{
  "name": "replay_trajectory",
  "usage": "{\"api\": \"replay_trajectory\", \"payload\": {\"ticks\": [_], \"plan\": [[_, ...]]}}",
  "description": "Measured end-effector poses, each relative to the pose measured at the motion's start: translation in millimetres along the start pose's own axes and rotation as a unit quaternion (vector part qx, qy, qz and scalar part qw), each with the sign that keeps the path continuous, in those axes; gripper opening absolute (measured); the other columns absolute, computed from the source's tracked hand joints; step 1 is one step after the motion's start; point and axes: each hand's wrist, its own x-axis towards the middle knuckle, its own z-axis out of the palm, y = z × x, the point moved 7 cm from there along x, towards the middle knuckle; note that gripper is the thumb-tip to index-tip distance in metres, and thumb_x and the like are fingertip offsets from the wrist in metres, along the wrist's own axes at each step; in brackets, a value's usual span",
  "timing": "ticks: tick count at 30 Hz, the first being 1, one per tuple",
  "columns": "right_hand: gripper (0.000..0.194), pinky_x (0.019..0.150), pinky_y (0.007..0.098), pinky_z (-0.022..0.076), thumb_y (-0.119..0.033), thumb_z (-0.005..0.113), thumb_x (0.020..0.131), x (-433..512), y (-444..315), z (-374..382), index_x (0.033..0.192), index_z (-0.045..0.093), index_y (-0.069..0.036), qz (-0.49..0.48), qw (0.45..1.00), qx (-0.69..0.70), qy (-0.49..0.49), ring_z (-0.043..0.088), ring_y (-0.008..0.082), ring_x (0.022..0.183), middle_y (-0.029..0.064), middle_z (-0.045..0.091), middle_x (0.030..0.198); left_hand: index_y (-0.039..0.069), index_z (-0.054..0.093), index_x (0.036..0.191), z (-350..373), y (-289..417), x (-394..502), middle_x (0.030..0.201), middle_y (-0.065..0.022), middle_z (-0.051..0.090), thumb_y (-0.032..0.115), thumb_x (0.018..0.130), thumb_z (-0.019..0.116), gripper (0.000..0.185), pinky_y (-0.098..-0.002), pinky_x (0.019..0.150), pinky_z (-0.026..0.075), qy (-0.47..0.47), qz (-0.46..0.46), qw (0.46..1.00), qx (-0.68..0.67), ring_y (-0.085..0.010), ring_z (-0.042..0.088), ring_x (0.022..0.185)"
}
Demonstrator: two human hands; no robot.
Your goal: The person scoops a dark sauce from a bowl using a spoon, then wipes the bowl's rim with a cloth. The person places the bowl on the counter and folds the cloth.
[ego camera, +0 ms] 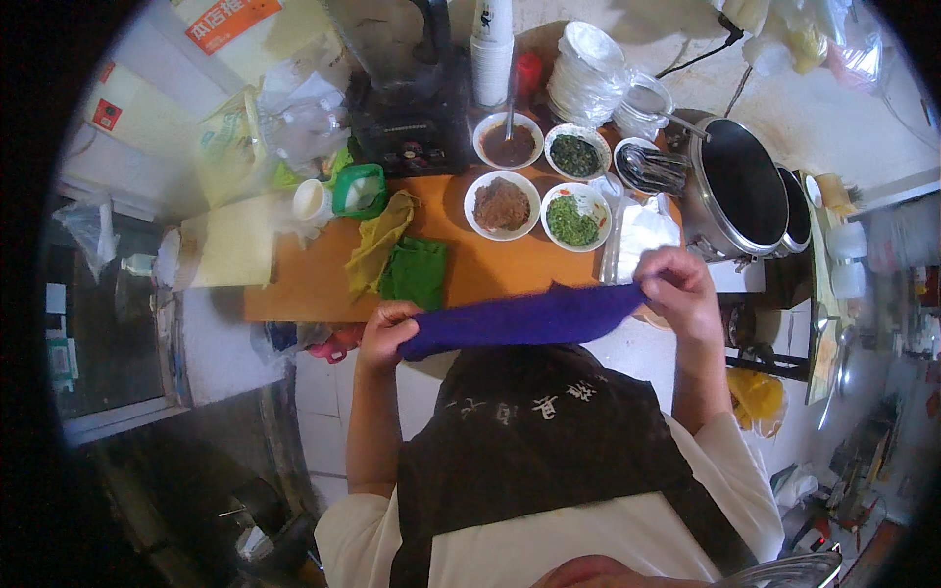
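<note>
A folded purple cloth (514, 320) is stretched between my two hands, in front of my dark apron (544, 441). My left hand (388, 332) pinches its left end, and my right hand (675, 288) grips the other end, slightly higher. Just beyond the cloth is the front edge of an orange tabletop (316, 294). A folded green cloth (414, 272) lies there near my left hand, partly over a yellow cloth (378, 231). White napkins (645, 235) in a clear holder sit behind my right hand.
Bowls of brown paste (502, 206), chopped greens (575, 220), dark sauce (514, 147) and dark green leaves (577, 154) stand mid-table. Spoons (650, 167) fill another bowl. A blender (404, 110), stacked paper cups (491, 66) and wrapped bowls (586, 73) line the back. Large metal pots (739, 187) stand right.
</note>
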Motion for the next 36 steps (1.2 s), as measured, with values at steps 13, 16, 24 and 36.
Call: {"api": "replay_trajectory", "payload": {"ticks": [13,16,24,36], "plan": [[0.027,0.074,0.0357,0.0499,0.005,0.069,0.068,12.4,34.8,123.5,0.092,0.061,-0.001,-0.115,0.925,-0.321,-0.167,0.062,0.0317,0.085,0.0141,0.061,0.089,0.003,0.046,0.122,108.3,32.1,8.3,0.109,-0.0117,0.058,0.007,0.073,0.077,0.057,-0.0289,0.089,0.045,-0.054,0.045,0.959,0.275,-0.0172,0.058,0.102],[0.022,0.075,0.0367,0.0499,0.006,0.066,0.068,12.1,29.2,133.2,0.088,0.061,-0.002,-0.164,0.914,-0.274,-0.249,0.062,0.0309,0.086,0.0127,0.062,0.088,0.004,0.043,0.13,108.7,70.0,15.2,0.116,-0.0123,0.056,0.005,0.062,0.082,0.078,-0.0325,0.092,0.045,0.079,0.193,0.819,0.535,-0.0206,0.056,0.107],[0.027,0.072,0.0319,0.0504,0.013,0.061,0.07,26.2,36.9,108.7,0.092,0.064,-0.002,-0.132,0.916,-0.291,-0.243,0.064,0.0244,0.087,0.0105,0.064,0.091,0.003,0.06,0.095,73.6,-7.3,23.9,0.098,-0.0069,0.064,0.003,0.063,0.078,0.036,-0.0313,0.085,0.048,-0.092,-0.049,0.943,0.316,-0.0169,0.06,0.096],[0.025,0.073,0.0309,0.0506,0.008,0.058,0.074,25.9,95.1,55.2,0.097,0.065,-0.001,0.045,0.931,-0.289,-0.217,0.065,0.02,0.083,0.012,0.067,0.09,0.004,0.057,0.09,86.7,-17.1,11.7,0.089,-0.013,0.067,0.003,0.075,0.067,0.018,-0.0351,0.072,0.05,-0.045,0.02,0.929,0.366,-0.0274,0.065,0.084]]}}
